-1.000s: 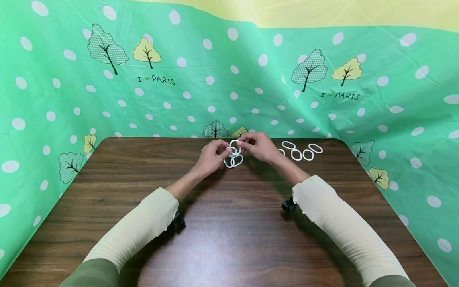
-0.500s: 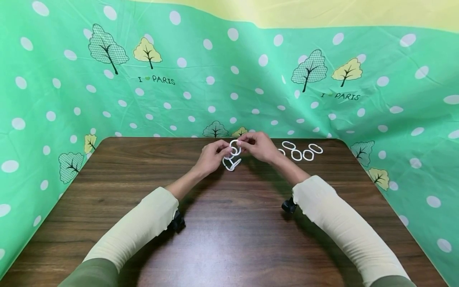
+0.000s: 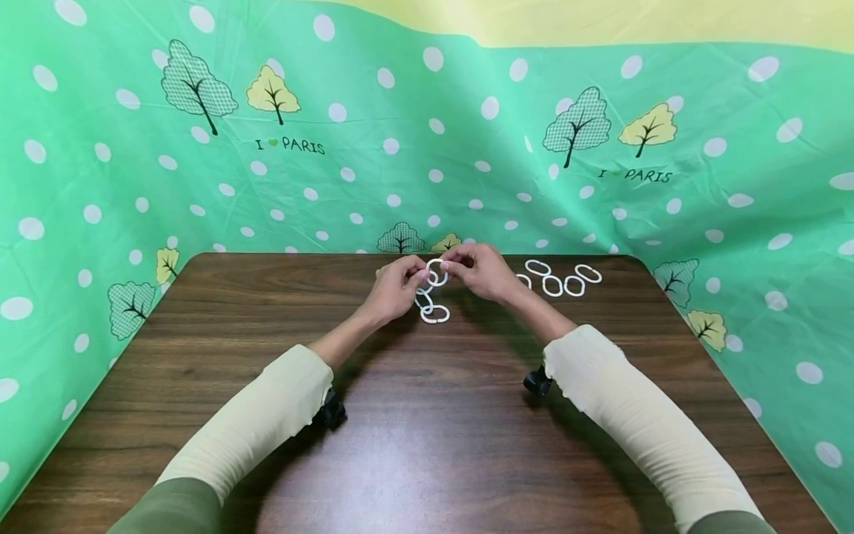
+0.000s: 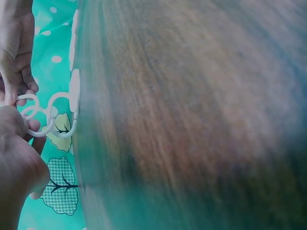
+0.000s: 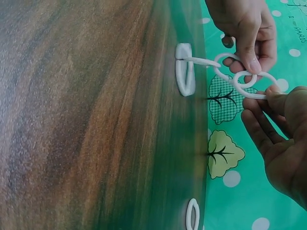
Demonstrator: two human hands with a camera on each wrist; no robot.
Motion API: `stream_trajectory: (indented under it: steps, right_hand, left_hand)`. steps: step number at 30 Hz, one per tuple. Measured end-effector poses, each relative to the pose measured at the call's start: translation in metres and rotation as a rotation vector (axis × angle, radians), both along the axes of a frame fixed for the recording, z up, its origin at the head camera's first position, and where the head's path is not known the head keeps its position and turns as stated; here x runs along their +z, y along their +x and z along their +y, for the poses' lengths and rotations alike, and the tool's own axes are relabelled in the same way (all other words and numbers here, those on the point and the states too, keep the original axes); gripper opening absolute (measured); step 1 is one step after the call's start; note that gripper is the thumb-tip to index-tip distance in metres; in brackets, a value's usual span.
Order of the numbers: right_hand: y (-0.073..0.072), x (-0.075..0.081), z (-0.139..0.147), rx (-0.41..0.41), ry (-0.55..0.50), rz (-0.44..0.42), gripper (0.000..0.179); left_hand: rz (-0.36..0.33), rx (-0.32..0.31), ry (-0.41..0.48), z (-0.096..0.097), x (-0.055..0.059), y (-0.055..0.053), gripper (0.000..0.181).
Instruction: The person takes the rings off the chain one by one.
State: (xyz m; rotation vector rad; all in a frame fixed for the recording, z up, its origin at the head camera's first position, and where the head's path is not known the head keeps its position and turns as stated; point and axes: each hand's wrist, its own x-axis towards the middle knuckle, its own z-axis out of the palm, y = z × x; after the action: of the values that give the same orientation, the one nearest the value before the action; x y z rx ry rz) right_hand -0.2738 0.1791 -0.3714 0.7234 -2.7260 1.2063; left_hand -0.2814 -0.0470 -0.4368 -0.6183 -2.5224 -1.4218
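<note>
Above the far part of the table, my left hand [image 3: 398,288] pinches a white oval plastic chain link [image 5: 217,72] between thumb and fingers. My right hand [image 3: 479,271] pinches a second white link [image 5: 254,97] by its outer side. These two links cross through each other between the hands, plainest in the right wrist view. More joined links hang below the left fingers. The lowest link [image 3: 435,322] lies at the table surface. In the left wrist view, fingers of both hands partly cover the held links.
Several loose white links [image 3: 552,295] lie on the wooden table [image 3: 427,415] to the right, one partly behind the right wrist. A green dotted curtain [image 3: 394,170] hangs right behind the table's far edge. Black wrist cameras [image 3: 331,411] sit under both forearms.
The lowest hanging link has turned and dropped lower, so the chain is now more stretched out. Both hands stay in nearly the same place, still pinching their links.
</note>
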Motion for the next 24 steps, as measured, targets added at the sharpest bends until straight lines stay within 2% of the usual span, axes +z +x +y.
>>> stream_trajectory:
  steps: [1,5,8,10,14,17,24]
  right_hand:
    - [0.0,0.0,0.0,-0.005,0.008,0.006,0.017]
    - [-0.001,-0.002,0.002,-0.015,0.016,0.008,0.017]
    - [-0.002,-0.004,0.004,-0.015,0.003,-0.007,0.018]
    - [-0.002,-0.004,0.005,-0.016,-0.012,-0.013,0.018]
    - [-0.003,-0.005,0.008,-0.02,-0.045,-0.026,0.018]
    - [-0.005,-0.007,0.012,-0.029,-0.048,-0.041,0.018]
    - [-0.008,-0.005,0.027,-0.116,0.036,-0.124,0.022]
  left_hand:
    - [0.016,0.006,-0.005,0.001,-0.002,-0.001,0.015]
    - [0.008,0.012,-0.016,0.003,0.005,0.005,0.011]
    - [-0.043,0.004,-0.015,0.004,0.018,0.014,0.012]
    - [-0.069,-0.003,-0.01,0.004,0.02,0.015,0.013]
    - [-0.112,-0.017,0.017,0.004,0.023,0.016,0.016]
    - [-0.12,-0.009,0.024,0.002,0.023,0.017,0.017]
    - [-0.114,0.018,0.003,-0.001,0.02,0.015,0.017]
